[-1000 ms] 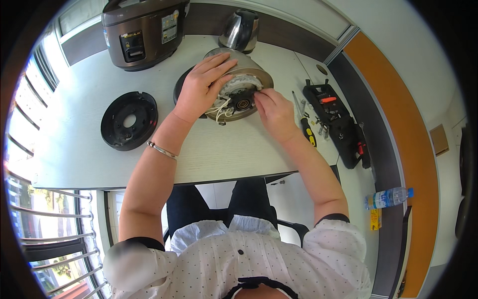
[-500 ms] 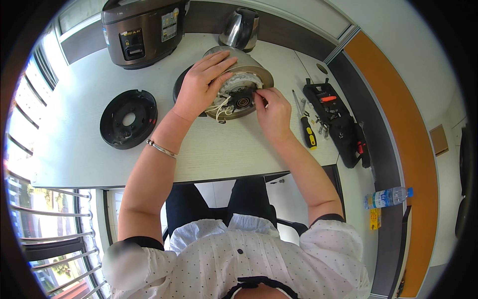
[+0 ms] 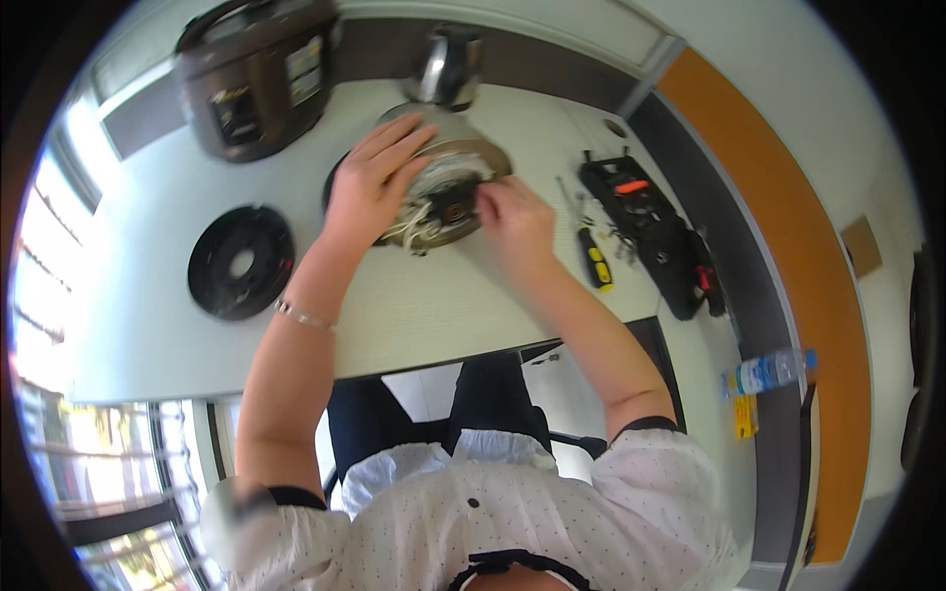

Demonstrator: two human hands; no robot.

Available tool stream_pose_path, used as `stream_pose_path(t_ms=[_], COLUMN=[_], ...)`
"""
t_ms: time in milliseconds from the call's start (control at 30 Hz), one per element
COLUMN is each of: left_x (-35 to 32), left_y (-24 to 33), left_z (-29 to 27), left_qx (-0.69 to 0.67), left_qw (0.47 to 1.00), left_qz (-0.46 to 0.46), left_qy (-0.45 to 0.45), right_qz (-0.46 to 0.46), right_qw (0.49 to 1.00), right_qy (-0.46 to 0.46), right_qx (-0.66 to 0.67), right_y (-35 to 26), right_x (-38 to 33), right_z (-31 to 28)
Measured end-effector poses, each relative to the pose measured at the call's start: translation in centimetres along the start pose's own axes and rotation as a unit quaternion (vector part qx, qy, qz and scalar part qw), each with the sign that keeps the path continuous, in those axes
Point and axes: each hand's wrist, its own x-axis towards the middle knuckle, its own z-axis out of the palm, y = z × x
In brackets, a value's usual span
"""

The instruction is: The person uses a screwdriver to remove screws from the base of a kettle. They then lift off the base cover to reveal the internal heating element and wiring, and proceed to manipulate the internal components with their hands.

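A metal kettle (image 3: 443, 126) lies tipped on the table with its opened underside toward me. White wires (image 3: 416, 232) hang from its base, and a dark round part with a coppery ring (image 3: 456, 213) shows among them. My left hand (image 3: 370, 187) lies on the kettle's left side, fingers stretched over the metal and apart. At the right edge of the underside, my right hand (image 3: 519, 222) has its fingers pinched together against the dark part. Whatever sits between those fingertips is hidden. Left of the kettle lies a round black plastic cover (image 3: 209, 271) with a hole in its middle.
A brown rice cooker (image 3: 261, 108) and a shiny kettle (image 3: 448, 69) stand at the back. To the right lie a yellow-black screwdriver (image 3: 594, 258), small metal bits (image 3: 625, 242) and a black tool case (image 3: 655, 231). A water bottle (image 3: 769, 372) lies farther right, beside a yellow box (image 3: 746, 418).
The view has shifted and blurred slightly, so the things on the table sit a little farther left. Both hands keep their places on the kettle.
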Motion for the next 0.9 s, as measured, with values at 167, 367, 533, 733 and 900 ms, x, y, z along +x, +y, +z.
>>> stream_pose_path(t_ms=[167, 367, 533, 733, 900], left_x=[-0.2, 0.0, 0.0, 0.1, 0.3], left_y=[-0.3, 0.3, 0.2, 0.1, 0.2], left_z=[-0.5, -0.7, -0.2, -0.6, -0.8], left_qx=[0.001, 0.004, -0.004, 0.009, 0.007], left_qw=[0.999, 0.999, 0.998, 0.998, 0.998], left_qz=[-0.023, -0.021, -0.022, -0.018, -0.012], left_qy=[-0.035, -0.048, -0.057, -0.066, -0.059], right_qz=[-0.009, -0.119, -0.190, -0.178, -0.133], right_qw=[0.999, 0.991, 0.974, 0.979, 0.986], right_qy=[-0.042, -0.046, -0.078, -0.049, -0.040], right_qx=[-0.020, -0.041, -0.093, -0.087, -0.097], right_y=[0.8, 1.5, 2.3, 2.5, 1.8], right_x=[0.0, 0.3, 0.2, 0.0, 0.0], right_z=[0.9, 0.3, -0.4, -0.1, 0.3])
